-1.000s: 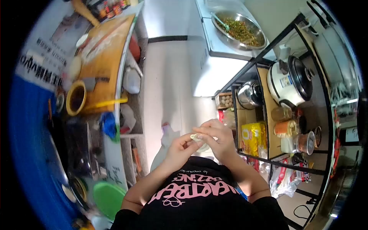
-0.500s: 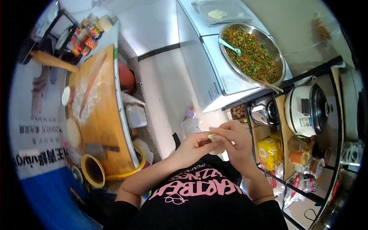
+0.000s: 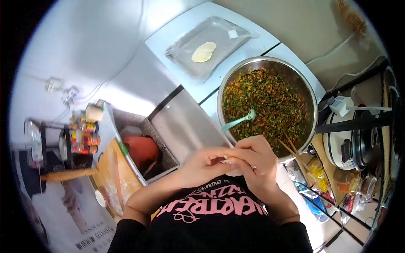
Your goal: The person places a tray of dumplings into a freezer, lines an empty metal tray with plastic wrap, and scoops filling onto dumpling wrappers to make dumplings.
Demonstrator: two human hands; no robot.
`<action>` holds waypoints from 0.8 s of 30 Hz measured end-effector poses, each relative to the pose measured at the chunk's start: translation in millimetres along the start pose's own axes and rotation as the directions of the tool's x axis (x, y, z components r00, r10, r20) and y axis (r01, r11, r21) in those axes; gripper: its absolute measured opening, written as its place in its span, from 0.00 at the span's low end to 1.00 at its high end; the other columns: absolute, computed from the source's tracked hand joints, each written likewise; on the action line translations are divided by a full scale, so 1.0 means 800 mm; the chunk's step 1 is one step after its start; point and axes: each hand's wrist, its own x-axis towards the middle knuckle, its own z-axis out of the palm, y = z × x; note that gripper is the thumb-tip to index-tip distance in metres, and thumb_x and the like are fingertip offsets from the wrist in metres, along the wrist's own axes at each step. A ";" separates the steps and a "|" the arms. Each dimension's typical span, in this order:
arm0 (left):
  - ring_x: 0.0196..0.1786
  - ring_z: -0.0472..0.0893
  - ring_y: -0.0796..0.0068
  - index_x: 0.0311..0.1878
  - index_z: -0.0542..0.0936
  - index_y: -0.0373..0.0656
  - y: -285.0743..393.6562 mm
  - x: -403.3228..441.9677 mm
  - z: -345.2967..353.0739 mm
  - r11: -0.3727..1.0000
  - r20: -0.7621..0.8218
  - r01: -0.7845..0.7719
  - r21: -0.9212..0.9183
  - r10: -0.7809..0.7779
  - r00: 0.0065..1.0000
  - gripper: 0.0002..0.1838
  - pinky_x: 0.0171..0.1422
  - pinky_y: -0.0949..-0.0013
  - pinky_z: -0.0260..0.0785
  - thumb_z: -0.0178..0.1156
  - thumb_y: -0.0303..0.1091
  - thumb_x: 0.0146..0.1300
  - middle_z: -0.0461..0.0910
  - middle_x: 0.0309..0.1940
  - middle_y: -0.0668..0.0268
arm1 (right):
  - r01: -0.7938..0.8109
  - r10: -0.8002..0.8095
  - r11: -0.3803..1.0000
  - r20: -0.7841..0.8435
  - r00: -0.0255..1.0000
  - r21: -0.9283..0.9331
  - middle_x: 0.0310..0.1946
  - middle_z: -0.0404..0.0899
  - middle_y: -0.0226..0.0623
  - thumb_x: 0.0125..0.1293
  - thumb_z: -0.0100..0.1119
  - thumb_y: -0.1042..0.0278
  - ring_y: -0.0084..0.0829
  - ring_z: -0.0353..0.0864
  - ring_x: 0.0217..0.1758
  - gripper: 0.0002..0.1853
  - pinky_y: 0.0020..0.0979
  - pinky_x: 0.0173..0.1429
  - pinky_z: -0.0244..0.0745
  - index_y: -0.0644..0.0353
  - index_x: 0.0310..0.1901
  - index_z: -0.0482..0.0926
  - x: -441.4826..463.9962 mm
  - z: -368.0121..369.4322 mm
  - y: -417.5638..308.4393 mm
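Observation:
My left hand (image 3: 201, 166) and my right hand (image 3: 257, 162) meet in front of my chest, their fingertips pinched together. Between them is a small pale dough dumpling (image 3: 228, 162), mostly covered by the fingers. Just beyond my hands stands a large steel bowl (image 3: 223, 98) of chopped green and orange filling (image 3: 270, 103). A light green spoon (image 3: 238, 121) rests in it, and wooden chopsticks (image 3: 294, 148) lie at its near right rim. Farther back, pale flat dough pieces (image 3: 204, 52) lie on a plastic-covered tray (image 3: 181, 55).
The bowl and tray sit on a white appliance top (image 3: 257, 40). At left, a wooden board (image 3: 110, 168) holds a rolling pin (image 3: 117, 179), near several condiment jars (image 3: 86, 137). A red container (image 3: 141, 152) stands below. At right, a rack holds a white cooker (image 3: 337, 149).
My view has swung toward the appliance, so the bowl and tray appear closer and farther left. Both hands stay together on the dumpling, which shows less now.

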 end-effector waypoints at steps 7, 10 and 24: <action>0.38 0.73 0.88 0.46 0.76 0.33 0.010 0.113 -0.054 0.972 0.425 0.220 -0.078 -0.167 0.890 0.11 0.41 0.80 0.66 0.58 0.29 0.64 0.77 0.33 0.72 | -0.412 0.377 0.911 -0.401 0.835 0.000 0.32 0.76 0.40 0.48 0.59 0.84 0.35 0.74 0.34 0.06 0.30 0.39 0.70 0.64 0.28 0.81 0.035 0.012 0.021; 0.39 0.74 0.87 0.48 0.75 0.33 0.017 0.147 -0.074 0.956 0.529 0.267 -0.122 -0.166 0.832 0.12 0.42 0.81 0.66 0.57 0.29 0.64 0.77 0.35 0.71 | -0.480 0.479 0.867 -0.492 0.727 0.135 0.35 0.77 0.40 0.57 0.56 0.80 0.32 0.75 0.37 0.07 0.27 0.43 0.70 0.68 0.36 0.81 0.047 0.018 0.021; 0.31 0.70 0.88 0.45 0.76 0.35 0.051 0.228 -0.210 0.976 0.833 0.143 0.163 -0.214 0.511 0.11 0.35 0.81 0.64 0.57 0.32 0.64 0.74 0.28 0.73 | -0.580 0.519 0.766 -0.799 0.303 0.278 0.35 0.77 0.39 0.53 0.60 0.78 0.30 0.76 0.39 0.07 0.27 0.44 0.70 0.66 0.35 0.82 0.152 0.148 0.014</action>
